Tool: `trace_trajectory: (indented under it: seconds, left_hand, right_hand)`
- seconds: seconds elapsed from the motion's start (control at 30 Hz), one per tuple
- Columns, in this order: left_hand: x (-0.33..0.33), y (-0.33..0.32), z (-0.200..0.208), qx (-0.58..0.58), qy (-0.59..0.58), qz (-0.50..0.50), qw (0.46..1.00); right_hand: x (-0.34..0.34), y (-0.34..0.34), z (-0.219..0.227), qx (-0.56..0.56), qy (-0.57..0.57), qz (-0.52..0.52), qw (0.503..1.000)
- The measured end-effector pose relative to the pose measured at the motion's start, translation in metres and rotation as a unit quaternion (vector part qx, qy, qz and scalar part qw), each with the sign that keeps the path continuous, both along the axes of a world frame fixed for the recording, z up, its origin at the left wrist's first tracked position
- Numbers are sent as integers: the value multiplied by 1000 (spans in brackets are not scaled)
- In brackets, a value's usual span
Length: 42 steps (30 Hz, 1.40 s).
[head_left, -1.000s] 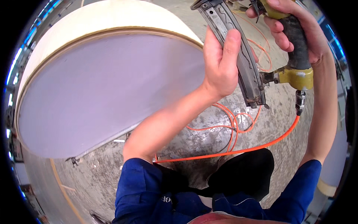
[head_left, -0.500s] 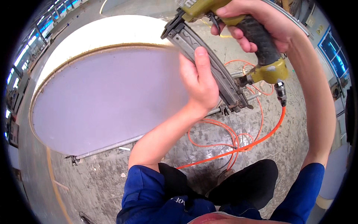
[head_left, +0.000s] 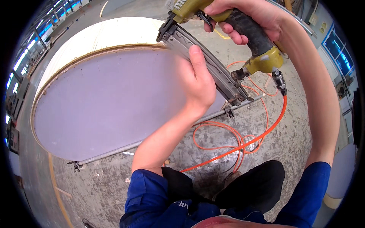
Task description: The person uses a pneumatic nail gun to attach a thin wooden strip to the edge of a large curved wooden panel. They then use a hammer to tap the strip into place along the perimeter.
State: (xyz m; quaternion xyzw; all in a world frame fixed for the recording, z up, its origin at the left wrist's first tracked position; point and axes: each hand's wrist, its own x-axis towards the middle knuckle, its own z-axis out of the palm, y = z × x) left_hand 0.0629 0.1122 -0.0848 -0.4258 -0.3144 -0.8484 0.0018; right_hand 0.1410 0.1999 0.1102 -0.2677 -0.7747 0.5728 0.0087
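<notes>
A: Where to look for the nail gun (head_left: pixel 213 67)?

B: Up in the air, above the floor (head_left: pixel 102 201). Sits in front of the right end of the big grey board (head_left: pixel 106 102). Cannot tell about touching the board.

A: And the right hand (head_left: pixel 262 15)?

B: Wraps round the black grip (head_left: pixel 253 32), with fingertips curled just by the trigger (head_left: pixel 203 18).

A: And the left hand (head_left: pixel 197 79)?

B: Curls round the long metal rail (head_left: pixel 218 74), with thumb (head_left: pixel 195 53) on the near side. Cannot see the other fingers well, mostly hidden.

A: Heavy or light?

B: Looks heavy, most of all at the yellow-green head (head_left: pixel 190 8). Might tip over in just one hand. Seems hard and stiff, not squashy. Probably tough too, not easy to break.

A: Slippery?

B: Maybe a bit, on the smooth rail. Probably less on the grip, rubbery by the look of it.

A: Best place to hold?

B: Right hand on the grip, left hand under the rail. Keep fingers away from the nose (head_left: pixel 162 36). Mind the tug of the orange hose (head_left: pixel 247 143), joined below the grip by a metal plug (head_left: pixel 279 80).

A: Which way to point?

B: Points nose first to the upper left, toward the board. Runs long from there, down along the rail to the lower right. Slants much the same way at the grip.
</notes>
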Motion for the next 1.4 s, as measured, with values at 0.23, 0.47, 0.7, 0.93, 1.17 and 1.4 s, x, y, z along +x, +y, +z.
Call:
trace_trajectory:
  seconds: [0.23,0.47,0.7,0.93,1.17,1.4]
  left_hand:
    - [3,1,3,33,-11,-11,999]
    - [-2,6,3,42,31,-65,997]
    - [-1,9,8,100,34,-119,987]
    - [-3,7,4,48,33,-37,998]
    - [1,6,4,34,41,-32,998]
    - [0,12,-2,22,39,-5,999]
  right_hand:
    - [-4,-2,4,31,6,12,999]
    - [-6,1,10,62,13,28,998]
    - [-8,-5,9,40,36,-3,999]
    - [-8,-5,11,67,32,-3,997]
    - [2,-4,13,37,22,-4,999]
    - [3,-3,6,64,41,-13,997]
